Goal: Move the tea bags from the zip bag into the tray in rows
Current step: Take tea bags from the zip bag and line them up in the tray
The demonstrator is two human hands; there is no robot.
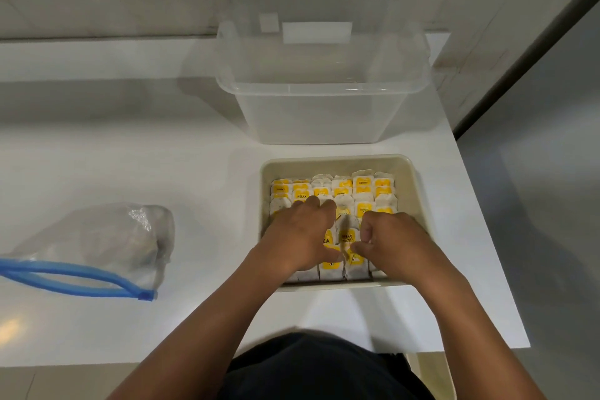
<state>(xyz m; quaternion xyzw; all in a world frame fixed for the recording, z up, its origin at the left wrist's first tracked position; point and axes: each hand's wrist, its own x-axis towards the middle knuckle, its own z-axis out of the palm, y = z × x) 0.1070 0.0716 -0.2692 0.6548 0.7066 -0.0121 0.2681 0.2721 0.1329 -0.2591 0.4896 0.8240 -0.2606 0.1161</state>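
Both hands work inside the beige square plastic tray [412, 185]: the left hand [300, 230] presses curled fingers onto the yellow-tagged paper tea bags [363, 201], the right hand [389, 237] pinches one near the front row. A careless tug could topple neighbouring bags. The clear blue-zipped zip bag [107, 243] lies well left on the white table [130, 156].

The surface [130, 156] is white, smooth and faintly glossy. The tray [412, 191] looks like matt beige plastic. The tea bags [363, 201] are soft white paper with glossy yellow tags. The zip bag [107, 237] is thin, crinkled clear plastic with a blue plastic seal strip. The box [321, 107] behind is clear, smooth, shiny plastic.
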